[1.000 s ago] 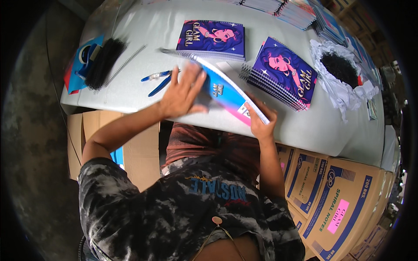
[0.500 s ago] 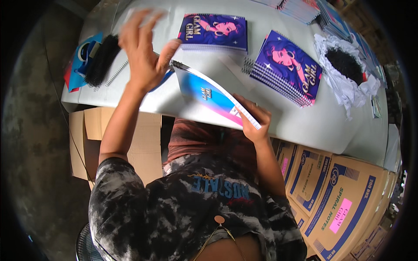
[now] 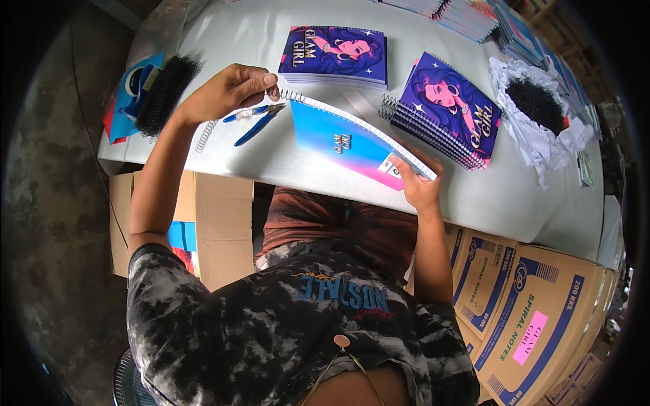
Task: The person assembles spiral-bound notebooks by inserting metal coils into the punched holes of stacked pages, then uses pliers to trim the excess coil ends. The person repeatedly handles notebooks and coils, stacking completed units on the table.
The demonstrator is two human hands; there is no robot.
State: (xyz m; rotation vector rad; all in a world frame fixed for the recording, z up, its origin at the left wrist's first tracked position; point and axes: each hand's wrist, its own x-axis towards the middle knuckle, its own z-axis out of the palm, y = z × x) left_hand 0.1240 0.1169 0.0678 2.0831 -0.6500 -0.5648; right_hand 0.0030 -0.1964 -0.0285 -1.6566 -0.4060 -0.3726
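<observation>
My right hand [image 3: 421, 181] grips the lower right corner of a notebook [image 3: 338, 139] with a blue-to-pink cover, thumb on the cover, holding it tilted above the table. At the notebook's upper left corner a dark spiral coil [image 3: 292, 95] sticks out past the holes. My left hand [image 3: 240, 88] is closed in a pinch at the free end of that coil. Below the left hand, blue-handled pliers [image 3: 256, 128] lie on the table. A loose spiral coil [image 3: 205, 135] rests left of the pliers.
A stack of purple-covered notebooks [image 3: 335, 57] sits beyond my hands. Another stack, spiral-bound [image 3: 447, 111], stands to the right, beside crumpled paper [image 3: 504, 71] holding a black tangle [image 3: 535, 101]. Black coils [image 3: 166, 95] lie at the left. Cardboard boxes [image 3: 535, 304] stand below the table [image 3: 494, 196].
My left hand has come down from its raised, spread position and closed on the coil's end. The right hand has shifted right with the notebook, turning its cover more into view.
</observation>
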